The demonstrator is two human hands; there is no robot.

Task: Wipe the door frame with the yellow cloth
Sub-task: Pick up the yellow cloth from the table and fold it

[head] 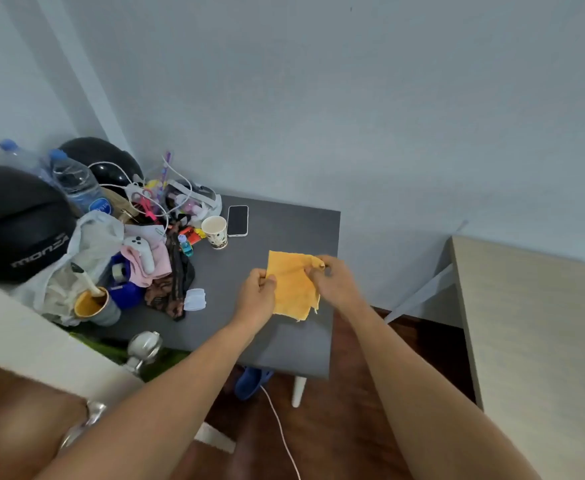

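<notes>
A yellow cloth (pixel 291 285) hangs folded between both hands above the grey table (pixel 284 341). My left hand (pixel 258 296) pinches its left edge. My right hand (pixel 332 282) grips its upper right corner. The cloth's frayed lower corner dangles free. At the lower left, the pale edge of a door (pixel 41 341) with a silver knob (pixel 143 346) juts into view. I cannot make out the door frame.
The table's left half is piled with two black helmets (pixel 17 223), water bottles (pixel 79 185), cables, a paper cup (pixel 215 232), a phone (pixel 238 220) and bags. A beige cabinet (pixel 540 341) stands at the right. A white cable (pixel 280 431) trails over the wooden floor.
</notes>
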